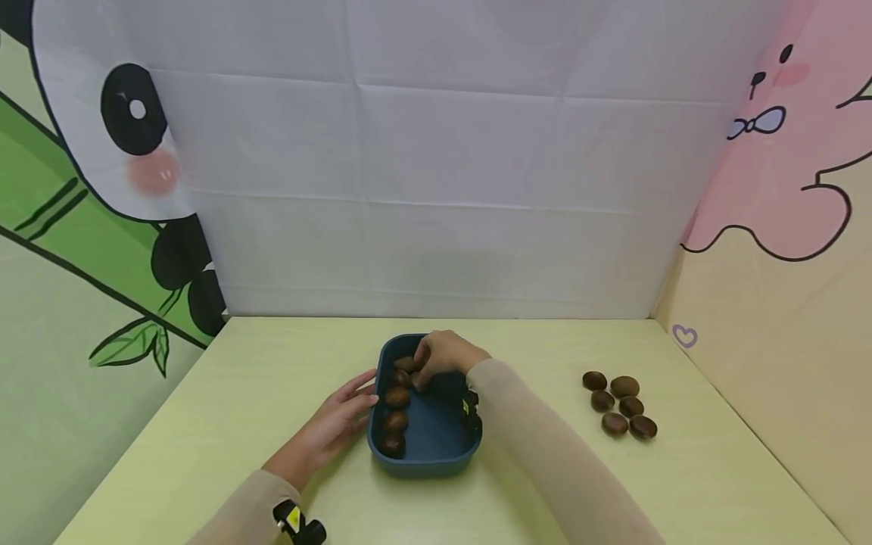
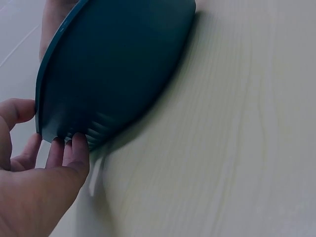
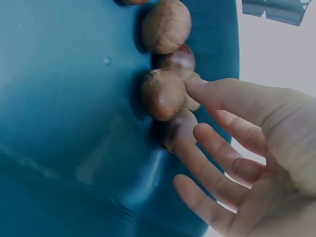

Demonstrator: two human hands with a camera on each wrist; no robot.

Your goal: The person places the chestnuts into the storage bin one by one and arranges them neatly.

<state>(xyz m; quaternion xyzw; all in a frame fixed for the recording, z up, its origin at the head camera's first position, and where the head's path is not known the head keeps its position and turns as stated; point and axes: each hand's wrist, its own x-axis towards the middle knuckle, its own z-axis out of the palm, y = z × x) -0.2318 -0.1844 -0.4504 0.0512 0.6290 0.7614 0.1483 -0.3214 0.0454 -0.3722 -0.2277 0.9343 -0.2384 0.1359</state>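
A deep blue plastic box [image 1: 426, 468] sits on the table, with several brown chestnuts [image 1: 396, 421] in a row along its left inner side. The extended fingers of my left hand [image 1: 334, 424] rest against the box's left outer wall; the left wrist view shows their tips at the rim and wall [image 2: 113, 64]. My right hand [image 1: 446, 354] reaches inside at the far left corner. Its thumb and fingers pinch a chestnut [image 3: 191, 102], partly hidden by the thumb and crowded among other chestnuts [image 3: 163, 95].
Several more chestnuts [image 1: 615, 424] lie in a loose group at the right of the pale yellow table [image 1: 545, 348]. A white sheet [image 1: 443, 257] hangs behind the far edge. Walls with cartoon pictures stand on both sides.
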